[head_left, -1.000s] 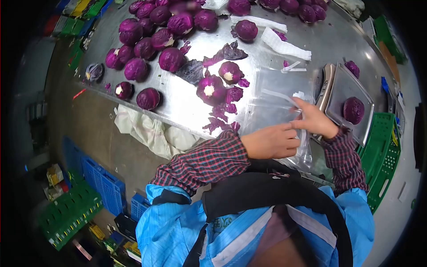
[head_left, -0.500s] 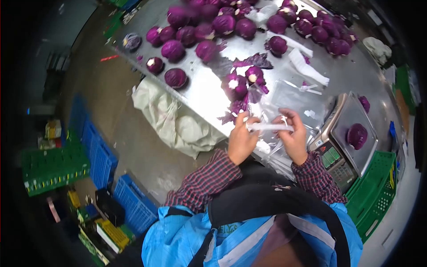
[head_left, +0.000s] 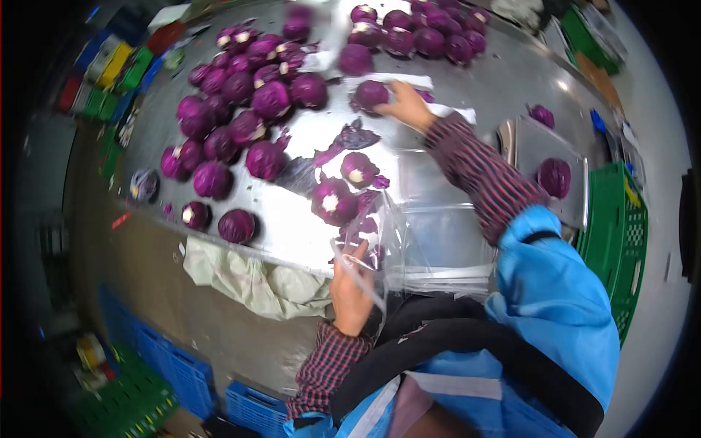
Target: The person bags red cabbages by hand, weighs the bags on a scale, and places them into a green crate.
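My left hand (head_left: 352,292) is closed on the edge of a clear plastic bag (head_left: 394,237), which hangs loosely at the table's near side. My right hand (head_left: 409,106) is stretched far across the table, its fingers and thumb against the right side of a red cabbage (head_left: 371,95). That cabbage is beside a white strip (head_left: 405,79). Between the hands are two more red cabbages, a larger one (head_left: 334,202) with a pale cut stem and a smaller one (head_left: 358,169). Loose purple leaves (head_left: 349,141) lie behind them.
Many red cabbages (head_left: 237,87) cover the metal table's (head_left: 504,87) left and far parts. On the right, a scale tray (head_left: 573,146) carries one red cabbage (head_left: 554,177). Flat clear bags (head_left: 438,241) lie before me. A green crate (head_left: 613,226) stands right; blue crates (head_left: 168,365) are on the floor.
My right hand has left the bag and moved forward to the cabbage. My left hand keeps the bag, now hanging more open. The view has shifted.
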Action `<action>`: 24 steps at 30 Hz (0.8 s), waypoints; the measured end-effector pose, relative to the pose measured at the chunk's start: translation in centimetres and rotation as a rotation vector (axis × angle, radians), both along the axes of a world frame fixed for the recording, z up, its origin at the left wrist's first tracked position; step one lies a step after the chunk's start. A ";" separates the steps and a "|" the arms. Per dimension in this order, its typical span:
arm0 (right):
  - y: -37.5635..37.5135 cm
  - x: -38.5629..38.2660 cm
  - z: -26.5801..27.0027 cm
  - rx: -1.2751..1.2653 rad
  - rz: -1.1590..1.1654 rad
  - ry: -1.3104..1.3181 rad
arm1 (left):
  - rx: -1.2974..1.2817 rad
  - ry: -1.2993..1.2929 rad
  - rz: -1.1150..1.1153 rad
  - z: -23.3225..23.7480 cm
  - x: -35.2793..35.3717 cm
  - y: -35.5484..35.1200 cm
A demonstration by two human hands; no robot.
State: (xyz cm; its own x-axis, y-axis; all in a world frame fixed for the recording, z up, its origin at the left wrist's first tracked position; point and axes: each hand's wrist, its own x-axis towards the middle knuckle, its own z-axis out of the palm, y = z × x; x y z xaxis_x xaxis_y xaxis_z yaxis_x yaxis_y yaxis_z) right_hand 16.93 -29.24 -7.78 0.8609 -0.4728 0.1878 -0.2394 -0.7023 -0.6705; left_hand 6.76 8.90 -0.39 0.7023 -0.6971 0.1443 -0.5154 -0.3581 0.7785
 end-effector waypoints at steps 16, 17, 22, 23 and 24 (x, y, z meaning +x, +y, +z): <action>4.0 -6.9 3.8 0.949 -0.063 -0.574 | 0.106 -0.232 -0.355 3.5 3.0 -7.4; 5.1 -9.9 5.4 0.999 -0.107 -0.647 | 0.050 -0.366 -0.470 3.6 3.0 -8.5; 10.5 -23.1 11.4 0.983 -0.107 -0.711 | 0.251 -0.374 -0.760 0.3 1.0 -12.4; 11.4 -24.7 11.5 0.972 -0.114 -0.670 | 0.284 -0.374 -0.804 -0.3 0.5 -12.8; 12.4 -25.8 11.1 0.929 -0.149 -0.638 | 0.224 -0.360 -0.826 -0.7 0.0 -13.3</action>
State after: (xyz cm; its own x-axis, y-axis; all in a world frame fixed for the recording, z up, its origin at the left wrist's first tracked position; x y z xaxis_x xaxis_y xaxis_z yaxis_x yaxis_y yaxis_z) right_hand -8.90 -16.88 3.29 0.6571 -0.7478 0.0950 0.2927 0.1371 -0.9463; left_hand 6.79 -4.39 -1.10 -0.0906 -0.9941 0.0588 -0.8709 0.1077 0.4795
